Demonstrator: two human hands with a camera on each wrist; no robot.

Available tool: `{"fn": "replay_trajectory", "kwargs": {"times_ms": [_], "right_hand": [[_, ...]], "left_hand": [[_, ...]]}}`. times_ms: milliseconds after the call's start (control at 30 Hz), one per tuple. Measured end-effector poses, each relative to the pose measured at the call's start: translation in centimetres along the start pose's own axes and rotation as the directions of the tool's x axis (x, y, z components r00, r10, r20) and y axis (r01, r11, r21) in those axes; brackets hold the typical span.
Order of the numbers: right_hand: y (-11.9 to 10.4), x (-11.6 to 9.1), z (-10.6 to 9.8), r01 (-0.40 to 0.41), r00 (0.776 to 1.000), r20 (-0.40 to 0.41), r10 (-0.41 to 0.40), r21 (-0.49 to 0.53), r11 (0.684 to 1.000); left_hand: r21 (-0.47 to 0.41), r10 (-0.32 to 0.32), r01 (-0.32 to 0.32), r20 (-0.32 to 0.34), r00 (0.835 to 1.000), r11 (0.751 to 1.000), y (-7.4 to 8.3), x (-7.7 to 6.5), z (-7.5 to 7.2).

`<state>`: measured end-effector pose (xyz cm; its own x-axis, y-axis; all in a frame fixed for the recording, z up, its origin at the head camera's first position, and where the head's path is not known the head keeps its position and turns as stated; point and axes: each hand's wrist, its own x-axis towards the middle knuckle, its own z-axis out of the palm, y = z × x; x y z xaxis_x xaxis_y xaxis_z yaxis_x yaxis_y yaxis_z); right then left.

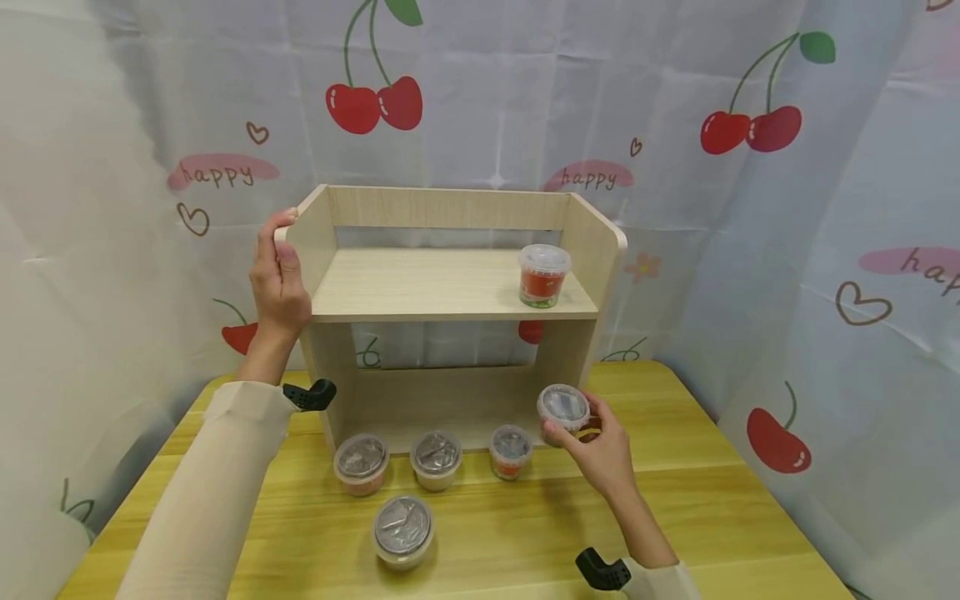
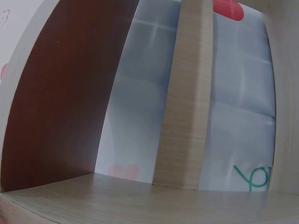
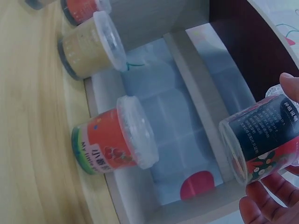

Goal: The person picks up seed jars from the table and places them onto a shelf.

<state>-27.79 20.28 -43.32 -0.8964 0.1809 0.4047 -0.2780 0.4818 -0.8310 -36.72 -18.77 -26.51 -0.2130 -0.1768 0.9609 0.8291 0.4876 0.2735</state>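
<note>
A two-tier wooden shelf (image 1: 420,279) stands on the table. My left hand (image 1: 279,283) grips the front edge of its left side panel, thumb on the near side. In my right hand (image 1: 603,454) is a lidded clear plastic cup (image 1: 564,406), held by its side in front of the lower tier's right end. The right wrist view shows this cup's dark label (image 3: 261,128) with white print and a red patch. Another lidded cup, with a red label (image 1: 542,285), sits at the right of the upper tier.
Near the shelf's base stand a small red-labelled cup (image 1: 511,452), a pale cup (image 1: 436,460) and a reddish cup (image 1: 362,465), all lidded. Closer in is another lidded cup (image 1: 403,533). The yellow wood-grain table (image 1: 712,508) meets a cherry-print curtain (image 1: 480,100) behind.
</note>
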Motion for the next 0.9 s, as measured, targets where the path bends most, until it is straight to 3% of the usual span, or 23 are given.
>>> {"fn": "replay_trajectory", "kwargs": {"times_ms": [333,633,900], "right_hand": [[-1.5,0.0,-0.1,-0.005,1.0,0.012,0.005,0.032,0.999],[-5.9,-0.7,-1.0,0.065,0.998,0.01,-0.066,0.03,0.997],[-4.1,0.0,-0.7,0.025,1.0,0.016,-0.026,0.018,1.0]], "left_hand": [[-0.012,-0.004,0.004,-0.003,1.0,1.0,0.2,0.1,0.0],[-0.004,-0.007,0.007,0.004,1.0,1.0,0.2,0.1,0.0],[-0.002,-0.003,0.003,-0.007,1.0,1.0,0.0,0.0,0.0]]}}
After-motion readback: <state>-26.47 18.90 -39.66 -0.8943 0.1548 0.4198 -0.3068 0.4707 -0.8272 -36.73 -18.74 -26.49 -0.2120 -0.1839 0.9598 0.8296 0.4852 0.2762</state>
